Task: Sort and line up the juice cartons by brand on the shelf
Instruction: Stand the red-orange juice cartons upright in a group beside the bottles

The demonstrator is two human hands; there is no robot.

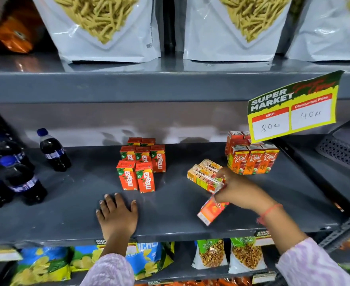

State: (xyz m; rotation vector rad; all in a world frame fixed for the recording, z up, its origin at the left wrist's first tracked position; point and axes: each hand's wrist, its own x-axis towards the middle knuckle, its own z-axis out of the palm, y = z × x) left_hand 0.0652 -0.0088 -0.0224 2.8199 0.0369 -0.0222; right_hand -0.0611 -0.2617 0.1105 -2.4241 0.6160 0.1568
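Maaza cartons [141, 168] grouped; Real cartons [252, 159] right; right hand [240, 193] grips carton [211, 209]

Grey metal shelving [170, 87] holds snack bags [99, 27], with a price sign [291, 108] clipped on.

One head-worn wide-angle camera gives the only view, so no part of the scene is shared with another. It faces a set of grey shelves head-on and tilts downward, looking onto the top of the middle shelf [77, 213] from close range. The shelf above, with its snack bags [99, 27], fills the upper edge, and a lower shelf of packets [46, 265] shows along the bottom. Both sleeves enter from the bottom edge. Straight shelf edges bow toward the frame's sides.
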